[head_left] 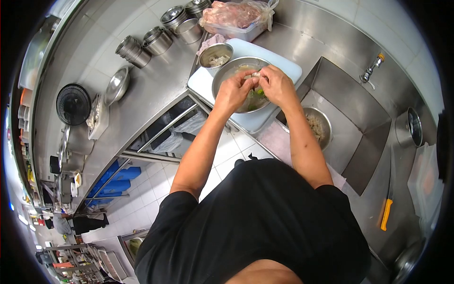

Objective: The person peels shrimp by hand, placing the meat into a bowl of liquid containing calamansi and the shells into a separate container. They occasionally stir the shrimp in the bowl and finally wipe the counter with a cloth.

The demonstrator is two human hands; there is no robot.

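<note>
Both hands meet over a wide metal bowl [218, 78]. My left hand [233, 93] pinches one side of a small pale shrimp [256, 74], and the fingers of my right hand [279, 86] are closed on its other side. Some of the shrimp is covered by the fingertips. Inside the bowl are liquid and some green pieces. A smaller metal bowl [216, 49] with whitish pieces stands just beyond it, to the left. Under the bowls lies a pale blue cutting board [289, 71].
In the sink [364, 137] sits a metal bowl [318, 124] of greyish pieces. A yellow-handled knife [387, 213] lies right of it. Bagged raw meat [236, 16] stands at the back, near stacked metal containers [158, 42]. Another person [78, 223] is far left.
</note>
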